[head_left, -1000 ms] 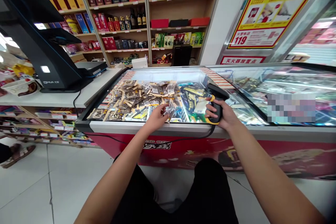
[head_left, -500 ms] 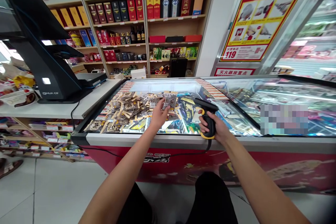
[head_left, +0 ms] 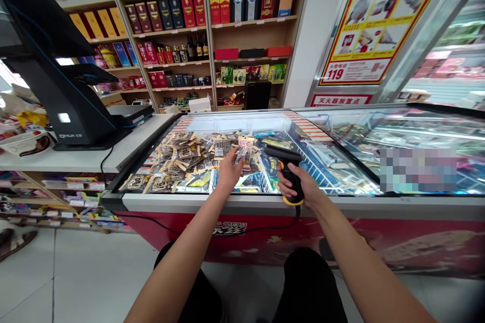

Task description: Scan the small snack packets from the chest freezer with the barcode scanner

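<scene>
My left hand (head_left: 229,172) is closed on a small clear-wrapped packet (head_left: 242,154), held up over the open chest freezer (head_left: 246,201). My right hand (head_left: 299,186) grips a black and yellow barcode scanner (head_left: 287,161) whose head points left, toward the packet. The scanner's black cable (head_left: 265,227) hangs down over the freezer's red front. Below both hands, the freezer holds several brown and gold wrapped packets (head_left: 182,154) on the left and blue and yellow ones (head_left: 273,144) further right.
A black checkout terminal (head_left: 64,96) stands on the white counter (head_left: 125,141) to the left. A sliding glass lid (head_left: 379,141) covers the freezer's right part. Shelves of boxed bottles (head_left: 189,15) line the back wall. A red poster (head_left: 375,20) hangs at the right.
My left hand lifted the packet out of the freezer and holds it in front of the scanner. My right hand moved the scanner left, closer to the packet.
</scene>
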`<state>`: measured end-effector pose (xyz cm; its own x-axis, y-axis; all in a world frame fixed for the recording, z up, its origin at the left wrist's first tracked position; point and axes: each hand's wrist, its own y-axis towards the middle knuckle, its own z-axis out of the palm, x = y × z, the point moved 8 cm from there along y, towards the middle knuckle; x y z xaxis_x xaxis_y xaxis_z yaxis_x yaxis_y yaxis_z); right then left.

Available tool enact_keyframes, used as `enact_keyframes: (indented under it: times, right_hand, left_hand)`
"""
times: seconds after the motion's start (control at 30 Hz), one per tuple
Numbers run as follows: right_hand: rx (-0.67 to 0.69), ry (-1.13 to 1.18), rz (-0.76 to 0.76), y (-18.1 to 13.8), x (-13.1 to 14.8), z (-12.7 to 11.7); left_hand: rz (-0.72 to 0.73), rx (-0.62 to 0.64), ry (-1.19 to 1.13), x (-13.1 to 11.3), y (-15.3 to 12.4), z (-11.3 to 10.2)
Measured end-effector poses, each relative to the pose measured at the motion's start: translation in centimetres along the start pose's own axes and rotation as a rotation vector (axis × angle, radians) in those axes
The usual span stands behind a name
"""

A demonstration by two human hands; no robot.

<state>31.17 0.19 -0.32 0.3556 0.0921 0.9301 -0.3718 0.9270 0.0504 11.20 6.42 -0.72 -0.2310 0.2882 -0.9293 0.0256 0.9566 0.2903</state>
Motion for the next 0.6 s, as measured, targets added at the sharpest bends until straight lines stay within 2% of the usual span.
enact_keyframes:
  times: [0.33,0.6]
  right_hand:
    - [-0.003,0.026,0.003,-0.41,-0.26,-0.60]
    - [0.027,0.024,0.005,-0.40,-0.20,-0.58]
  left_hand:
    - [0.018,0.022,0.010,0.67,0.11,0.18]
    - [0.037,0.016,0.039,0.27,0.03,0.07]
